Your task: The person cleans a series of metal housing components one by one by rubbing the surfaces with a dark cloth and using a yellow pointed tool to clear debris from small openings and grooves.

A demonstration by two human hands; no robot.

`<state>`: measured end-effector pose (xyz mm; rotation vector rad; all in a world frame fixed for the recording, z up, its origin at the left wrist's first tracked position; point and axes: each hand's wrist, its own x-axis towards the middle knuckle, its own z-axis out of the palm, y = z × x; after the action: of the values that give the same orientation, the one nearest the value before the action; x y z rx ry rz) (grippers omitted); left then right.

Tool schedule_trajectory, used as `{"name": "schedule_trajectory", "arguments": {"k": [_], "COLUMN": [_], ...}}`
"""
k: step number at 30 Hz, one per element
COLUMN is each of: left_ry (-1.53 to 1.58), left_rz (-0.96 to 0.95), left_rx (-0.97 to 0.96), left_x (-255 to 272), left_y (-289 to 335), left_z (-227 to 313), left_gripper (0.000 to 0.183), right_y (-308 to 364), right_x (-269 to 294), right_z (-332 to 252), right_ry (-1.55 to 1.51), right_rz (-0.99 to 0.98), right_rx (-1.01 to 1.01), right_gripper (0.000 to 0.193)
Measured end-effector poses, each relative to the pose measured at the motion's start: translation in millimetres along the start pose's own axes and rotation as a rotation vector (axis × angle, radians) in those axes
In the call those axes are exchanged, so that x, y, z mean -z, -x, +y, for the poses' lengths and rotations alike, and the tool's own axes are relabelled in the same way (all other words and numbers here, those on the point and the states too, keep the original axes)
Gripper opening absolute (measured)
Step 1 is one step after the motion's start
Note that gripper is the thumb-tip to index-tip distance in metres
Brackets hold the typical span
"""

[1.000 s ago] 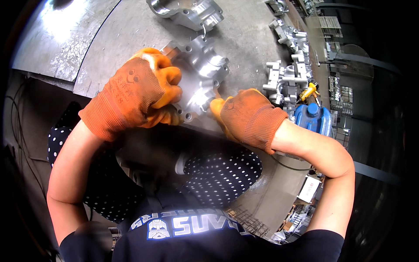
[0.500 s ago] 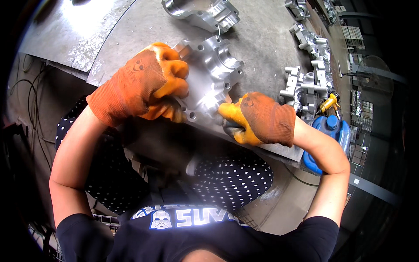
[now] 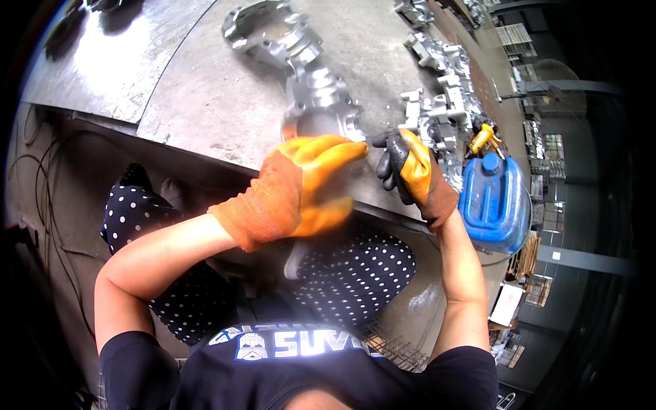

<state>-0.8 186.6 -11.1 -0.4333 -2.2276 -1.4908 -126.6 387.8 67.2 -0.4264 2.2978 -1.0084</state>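
A silvery machined metal casting (image 3: 321,96) with rounded cut-outs and holes lies on the grey table near its front edge, slightly blurred. My left hand (image 3: 301,184), in an orange glove, is just in front of the table edge below this casting. Its fingers point right and its thumb is apart from them, with nothing between. To the casting's right, my right hand (image 3: 415,169), gloved in orange and yellow with a black palm side, is raised over the table edge. Its black fingers are loosely bent and apart, and I see nothing held in them.
A second metal casting (image 3: 270,33) lies behind the first. Several more castings (image 3: 437,113) stand in a row along the table's right side. A yellow hand tool (image 3: 482,139) lies by a blue jerry can (image 3: 493,201) at the right. Cables (image 3: 45,171) hang at the left.
Both hands have let go of the casting. The left moved right and nearer me, its fingers opening; the right lifted away to the right. The view has shifted, with the castings now farther left.
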Motion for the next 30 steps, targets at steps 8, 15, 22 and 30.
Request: {"name": "schedule_trajectory", "arguments": {"k": [8, 15, 22, 30], "left_ry": [-0.522, -0.473, -0.579, -0.585], "left_rz": [-0.295, -0.196, -0.136, -0.126], "left_rx": [-0.418, -0.367, -0.248, -0.132], "left_x": [34, 24, 11, 3], "left_y": [-39, -45, -44, -43], "left_z": [-73, -72, -65, -59], "left_gripper": [0.056, 0.047, 0.049, 0.049], "right_y": [22, 15, -15, -19], "right_x": [19, -5, -6, -13], "right_z": [19, -7, -46, -56], "right_ry": [0.764, 1.361, 1.718, 1.907], "right_rz": [0.119, 0.137, -0.008, -0.238], "right_rx": [0.177, 0.181, 0.245, 0.261], "right_gripper": [0.017, 0.026, 0.009, 0.008]}}
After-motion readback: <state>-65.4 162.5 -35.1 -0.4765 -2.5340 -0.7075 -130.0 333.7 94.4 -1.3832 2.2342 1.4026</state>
